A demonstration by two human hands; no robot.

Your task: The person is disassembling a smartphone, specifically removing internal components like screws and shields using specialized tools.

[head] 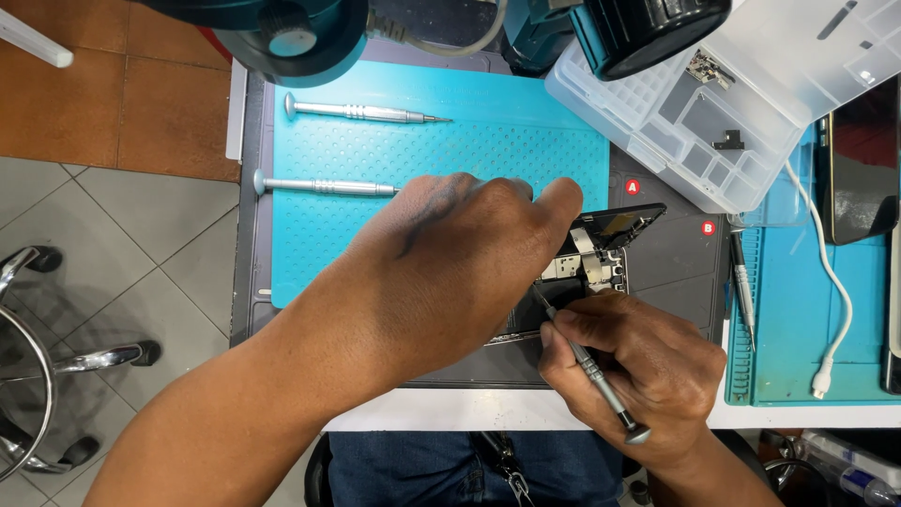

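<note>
Two screwdrivers (357, 113) lie on the mat (488, 150), behind the opened phone (601, 253).

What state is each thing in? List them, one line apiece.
Phone: opened, insides showing, flat on the mat.
Left hand: pressed down on the phone.
Right hand: gripping a screwdriver, tip in the phone.
Two spare screwdrivers: lying loose on the blue mat.
Parts tray: open, mostly empty.
White cable: unplugged at the near end.

I see two round red labels (633, 187) (708, 227) on the dark mat; a dark phone screen (859, 178) lies at the surface's right edge.
</note>
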